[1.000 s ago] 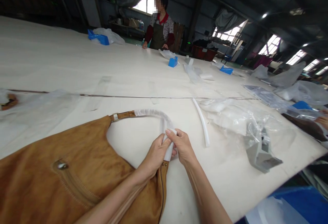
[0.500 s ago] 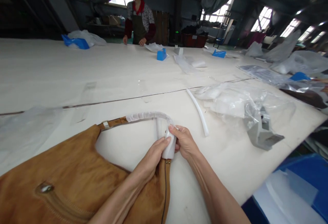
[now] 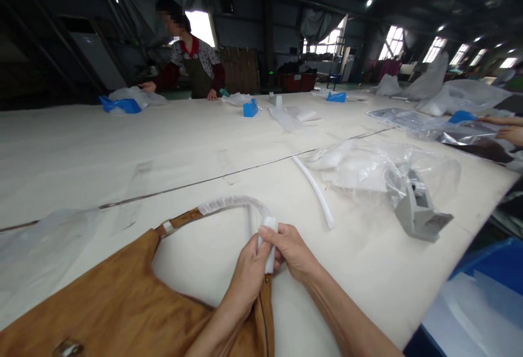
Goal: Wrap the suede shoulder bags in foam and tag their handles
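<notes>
A tan suede-look handbag [image 3: 122, 286] lies on the pale table, its strap arching up and away from me. Clear wrapping covers the strap's upper stretch [image 3: 229, 201]. Around its right end sits a white foam sleeve [image 3: 268, 259]. My left hand [image 3: 250, 264] is closed round this sleeve from the left, thumb on top. From the right, my right hand [image 3: 288, 248] pinches the same sleeve, thumb beside the left thumb. Fingers under the sleeve are partly hidden. To the right lies a loose white foam strip [image 3: 314, 192], touched by neither hand.
A grey tape dispenser [image 3: 420, 210] stands right, against crumpled clear plastic [image 3: 359, 169]. Blue dispensers [image 3: 250, 108] sit farther back. A blue bin [image 3: 490, 270] with white sheets is below the right edge. Across the table stands a co-worker [image 3: 196, 68]; another person's hands [image 3: 506, 128] show at far right.
Both hands have drawn closer together on the foam sleeve, the left thumb now beside the right. The view has tilted up slightly. The co-worker has reached an arm toward the plastic at left.
</notes>
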Demonstrator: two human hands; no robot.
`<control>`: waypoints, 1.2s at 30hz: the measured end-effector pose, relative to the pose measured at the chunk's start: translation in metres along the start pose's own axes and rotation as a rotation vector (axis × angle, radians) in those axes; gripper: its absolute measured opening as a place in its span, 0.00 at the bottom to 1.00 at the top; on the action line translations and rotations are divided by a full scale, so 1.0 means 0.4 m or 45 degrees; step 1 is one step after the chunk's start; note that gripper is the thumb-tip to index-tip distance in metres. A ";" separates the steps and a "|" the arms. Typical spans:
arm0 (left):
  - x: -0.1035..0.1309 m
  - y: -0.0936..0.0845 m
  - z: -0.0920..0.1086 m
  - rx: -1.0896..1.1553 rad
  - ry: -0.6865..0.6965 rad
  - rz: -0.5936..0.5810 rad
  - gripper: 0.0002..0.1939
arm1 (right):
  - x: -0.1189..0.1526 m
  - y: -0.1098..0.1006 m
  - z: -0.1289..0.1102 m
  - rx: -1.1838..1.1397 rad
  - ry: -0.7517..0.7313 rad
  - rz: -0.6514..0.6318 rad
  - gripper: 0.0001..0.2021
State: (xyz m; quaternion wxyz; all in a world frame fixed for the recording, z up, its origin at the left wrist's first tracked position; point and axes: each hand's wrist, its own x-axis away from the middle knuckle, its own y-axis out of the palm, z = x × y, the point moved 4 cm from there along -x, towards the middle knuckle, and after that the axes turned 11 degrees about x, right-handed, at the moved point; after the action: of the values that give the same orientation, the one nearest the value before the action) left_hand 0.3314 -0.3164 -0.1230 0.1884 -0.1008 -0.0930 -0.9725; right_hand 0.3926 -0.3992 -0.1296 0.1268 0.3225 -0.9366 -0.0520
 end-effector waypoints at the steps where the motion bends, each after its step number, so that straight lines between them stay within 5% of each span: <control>1: 0.000 0.004 0.003 0.035 -0.008 -0.040 0.25 | -0.002 -0.001 0.002 -0.026 0.011 0.027 0.25; 6: 0.010 0.018 0.032 0.318 0.059 -0.169 0.21 | -0.022 -0.012 0.012 -0.341 0.099 0.127 0.25; 12: 0.018 -0.005 0.031 0.306 0.179 0.053 0.24 | -0.025 -0.006 0.018 -0.547 0.219 0.081 0.21; 17: 0.018 -0.065 0.100 0.030 0.421 0.321 0.21 | -0.019 -0.014 0.037 -0.668 0.321 0.117 0.16; 28: -0.015 -0.076 0.084 0.205 0.124 0.251 0.21 | -0.014 -0.020 0.031 -0.643 0.349 0.176 0.17; 36: -0.014 -0.047 0.056 0.162 0.020 0.078 0.19 | -0.008 -0.010 0.035 -0.550 0.294 0.042 0.21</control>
State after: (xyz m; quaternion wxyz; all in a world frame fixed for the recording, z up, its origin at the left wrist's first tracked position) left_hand 0.3330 -0.2924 -0.1053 0.2248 -0.0838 -0.1499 -0.9592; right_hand 0.3938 -0.4003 -0.1444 0.2998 0.2762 -0.8882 -0.2119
